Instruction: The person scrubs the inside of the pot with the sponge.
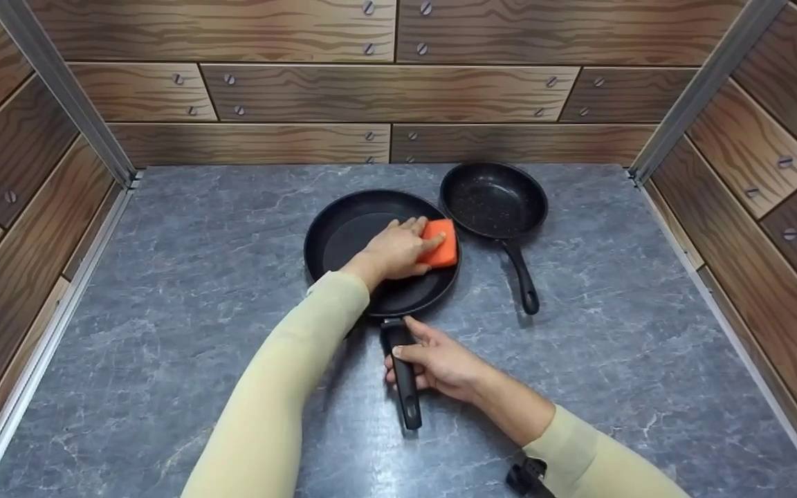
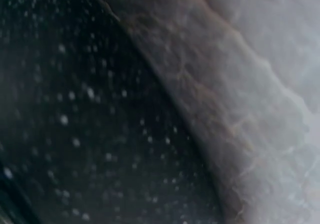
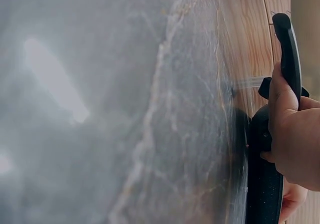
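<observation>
Near pan (image 1: 346, 238): no lettering, brand or number can be read on body or handle.
Orange sponge (image 1: 445, 250): no print can be made out; partly covered.
Far-right pan (image 1: 495, 200): no marking can be read.
Plank-patterned walls (image 1: 301, 93): no sign or label can be read, far, left or right.
Tabletop (image 1: 163, 277): no text can be read.

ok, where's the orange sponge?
In the head view, the orange sponge is under the left hand, inside the larger pan by its right rim, the side nearest the smaller pan.
</observation>
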{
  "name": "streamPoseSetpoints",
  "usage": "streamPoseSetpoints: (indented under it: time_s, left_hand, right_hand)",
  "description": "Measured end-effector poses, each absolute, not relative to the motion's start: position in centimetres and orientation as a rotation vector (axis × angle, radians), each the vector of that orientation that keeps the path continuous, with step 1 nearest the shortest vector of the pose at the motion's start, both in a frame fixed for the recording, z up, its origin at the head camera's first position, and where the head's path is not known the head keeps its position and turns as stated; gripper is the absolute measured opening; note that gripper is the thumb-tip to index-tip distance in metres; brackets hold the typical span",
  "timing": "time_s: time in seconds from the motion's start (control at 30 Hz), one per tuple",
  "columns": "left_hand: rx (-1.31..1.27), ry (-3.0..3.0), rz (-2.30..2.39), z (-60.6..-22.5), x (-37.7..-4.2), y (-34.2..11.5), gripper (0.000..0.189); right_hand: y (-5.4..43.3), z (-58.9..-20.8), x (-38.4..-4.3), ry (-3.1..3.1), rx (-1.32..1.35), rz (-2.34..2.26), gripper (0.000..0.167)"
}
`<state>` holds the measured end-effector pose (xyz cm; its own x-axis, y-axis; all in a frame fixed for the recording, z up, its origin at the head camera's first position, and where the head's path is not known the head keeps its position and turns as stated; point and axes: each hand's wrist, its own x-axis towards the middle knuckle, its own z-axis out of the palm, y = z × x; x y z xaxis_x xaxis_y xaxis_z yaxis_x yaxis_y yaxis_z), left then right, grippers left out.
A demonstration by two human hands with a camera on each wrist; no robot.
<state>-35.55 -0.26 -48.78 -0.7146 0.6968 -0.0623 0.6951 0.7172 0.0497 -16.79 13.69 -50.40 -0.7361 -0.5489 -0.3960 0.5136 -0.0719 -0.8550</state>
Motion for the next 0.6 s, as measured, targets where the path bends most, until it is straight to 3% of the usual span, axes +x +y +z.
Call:
streamPoseSetpoints:
  time_s: [0.37, 0.6]
  left_hand:
    - [1.245, 2.866, -0.575, -48.3, -36.5, 0.0, 0.062]
    - [1.251, 2.835, -0.651, -48.2, -37.0, -0.3, 0.062]
  right_hand:
    - [13.7, -50.5, -16.7, 1.485, -0.022, -1.895, 0.089]
    - [13.8, -50.7, -16.7, 1.481, -0.02, -1.896, 0.09]
